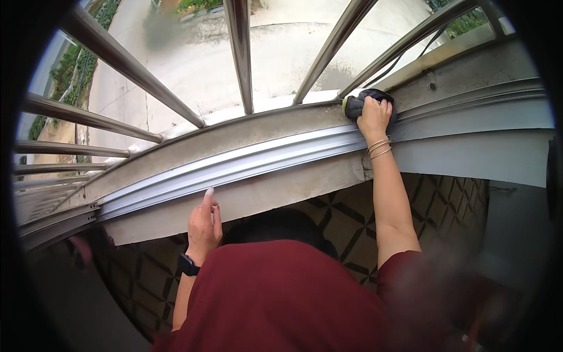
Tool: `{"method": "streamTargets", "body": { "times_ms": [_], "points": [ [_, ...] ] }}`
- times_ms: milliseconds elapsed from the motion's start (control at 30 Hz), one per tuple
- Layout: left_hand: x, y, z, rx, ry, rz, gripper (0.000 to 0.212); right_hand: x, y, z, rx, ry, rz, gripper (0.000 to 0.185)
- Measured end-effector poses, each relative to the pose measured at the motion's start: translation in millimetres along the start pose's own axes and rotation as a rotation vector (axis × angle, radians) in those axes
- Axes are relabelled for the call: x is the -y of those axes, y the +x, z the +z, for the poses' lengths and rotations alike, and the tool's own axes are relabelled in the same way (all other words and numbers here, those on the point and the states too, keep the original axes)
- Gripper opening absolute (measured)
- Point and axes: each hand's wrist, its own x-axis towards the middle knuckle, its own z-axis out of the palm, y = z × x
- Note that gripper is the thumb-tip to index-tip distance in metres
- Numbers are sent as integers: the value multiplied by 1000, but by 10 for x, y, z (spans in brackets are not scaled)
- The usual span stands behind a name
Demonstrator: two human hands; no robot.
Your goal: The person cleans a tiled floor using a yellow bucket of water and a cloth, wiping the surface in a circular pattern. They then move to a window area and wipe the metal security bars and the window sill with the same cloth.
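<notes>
My right hand (374, 118) grips a dark, bunched-up cloth (357, 107). The cloth presses against the right end of the concrete outer sill (264, 127), where sill and window frame meet. Two thin bangles circle that wrist. Along the inner side of the sill runs a ridged aluminium sliding-window track (237, 157). My left hand (204, 224) holds nothing. Its index finger points up towards the near edge of the track, over the pale inner ledge (272, 189), and the other fingers are partly curled. A dark smartwatch (188, 265) is on the left wrist.
Metal railing bars (239, 57) rise beyond the sill, with a pale paved yard (184, 75) far below. A dark cable (396, 64) hangs outside at the right. Window sash frames (475, 110) border the right side. Patterned floor tiles (352, 220) lie below the ledge.
</notes>
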Motion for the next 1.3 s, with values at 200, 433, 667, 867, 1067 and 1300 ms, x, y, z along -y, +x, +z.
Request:
{"method": "streamTargets", "body": {
  "times_ms": [200, 433, 667, 867, 1067, 1300],
  "points": [
    [21, 219, -51, -118, 98, -15, 39, 780, -109, -134, 215, 386, -115, 16],
    [-256, 977, -3, 58, 104, 240, 39, 892, -256, -413, -573, 1039, 153, 32],
    [-112, 1156, 125, 242, 200, 281, 37, -184, -58, -263, 3, -79, -285, 15],
    [55, 1274, 224, 331, 230, 191, 41, 783, -120, -45, 76, 387, -80, 5],
    [34, 1337, 328, 397, 197, 156, 45, 1219, -430, -495, -170, 1075, -374, 26],
    [-26, 1358, 176, 359, 216, 152, 45, -100, 88, -277, -19, -205, -168, 7]
  ]
}}
